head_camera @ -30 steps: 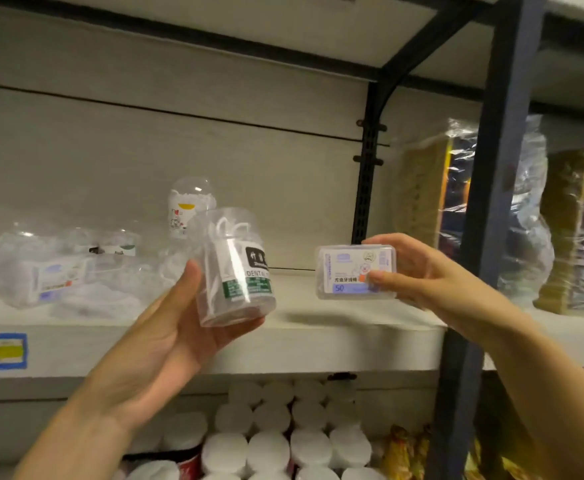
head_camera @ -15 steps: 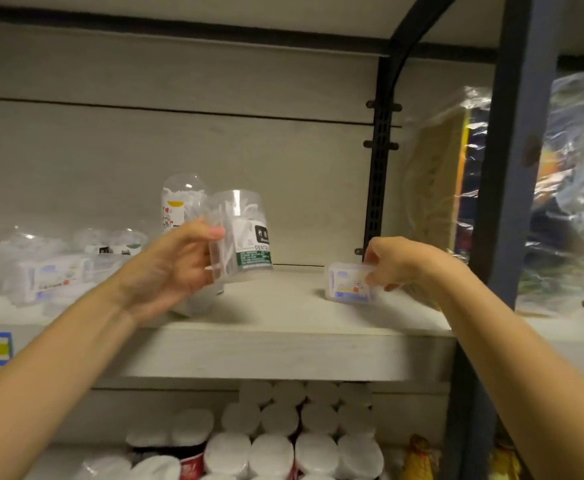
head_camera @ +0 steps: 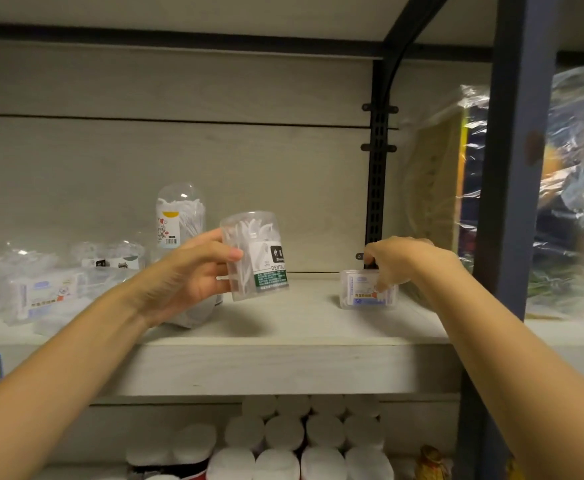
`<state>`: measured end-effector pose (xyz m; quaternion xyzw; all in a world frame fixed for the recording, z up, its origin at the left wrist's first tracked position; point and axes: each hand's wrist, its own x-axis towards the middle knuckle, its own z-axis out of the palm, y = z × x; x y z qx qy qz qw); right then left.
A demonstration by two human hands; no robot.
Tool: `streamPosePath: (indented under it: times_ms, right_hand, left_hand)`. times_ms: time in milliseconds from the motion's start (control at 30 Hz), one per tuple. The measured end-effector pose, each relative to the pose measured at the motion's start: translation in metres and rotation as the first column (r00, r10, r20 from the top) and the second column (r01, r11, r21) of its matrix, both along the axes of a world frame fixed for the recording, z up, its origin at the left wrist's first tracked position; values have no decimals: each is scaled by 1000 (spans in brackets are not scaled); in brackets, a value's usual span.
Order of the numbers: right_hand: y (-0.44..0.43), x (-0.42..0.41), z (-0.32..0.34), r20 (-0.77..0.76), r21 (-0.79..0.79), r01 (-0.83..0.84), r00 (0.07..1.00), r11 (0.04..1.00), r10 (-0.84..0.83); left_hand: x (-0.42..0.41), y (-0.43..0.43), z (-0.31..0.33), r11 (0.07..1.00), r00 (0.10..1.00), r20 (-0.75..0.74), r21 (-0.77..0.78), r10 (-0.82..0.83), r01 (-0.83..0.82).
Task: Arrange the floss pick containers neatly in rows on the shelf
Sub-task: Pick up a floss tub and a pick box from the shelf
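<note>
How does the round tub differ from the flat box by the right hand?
The round tub is a tall cylinder with a green-and-black label; the flat box is low, rectangular, blue-labelled. The left hand holds the tub off the shelf, tilted; the box rests on it, gripped by the right hand. Both are clear plastic.

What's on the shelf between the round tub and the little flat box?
Nothing: in the head view, only bare shelf shows between the round tub and the flat box.
</note>
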<state>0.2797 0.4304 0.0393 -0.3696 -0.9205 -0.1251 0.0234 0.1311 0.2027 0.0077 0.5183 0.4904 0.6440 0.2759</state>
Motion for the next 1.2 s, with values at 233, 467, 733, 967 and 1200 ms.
streamPosePath:
  times_ms: [233, 467, 733, 967, 1200]
  right_hand:
    - [-21, 5, -9, -402, 135, -337, 841, 932, 362]
    - [-100, 18, -32, -807, -135, -965, 238, 223, 540]
    - [-133, 6, -41, -702, 337, -802, 135, 493, 699]
    - [-159, -5, -51, -847, 133, -916, 93, 379, 524]
    - [-213, -56, -63, -933, -117, -967, 185, 224, 310]
  left_hand:
    - [2, 0, -2, 1000, 1000, 22, 25, -8, 7]
    - [10, -18, -12, 989, 988, 73, 72, -137, 132]
    - [23, -41, -26, 993, 995, -6, 69, 99, -98]
    - [24, -78, -32, 964, 968, -39, 101, 250, -245]
    - [-2, -153, -45, 923, 920, -79, 65, 384, -380]
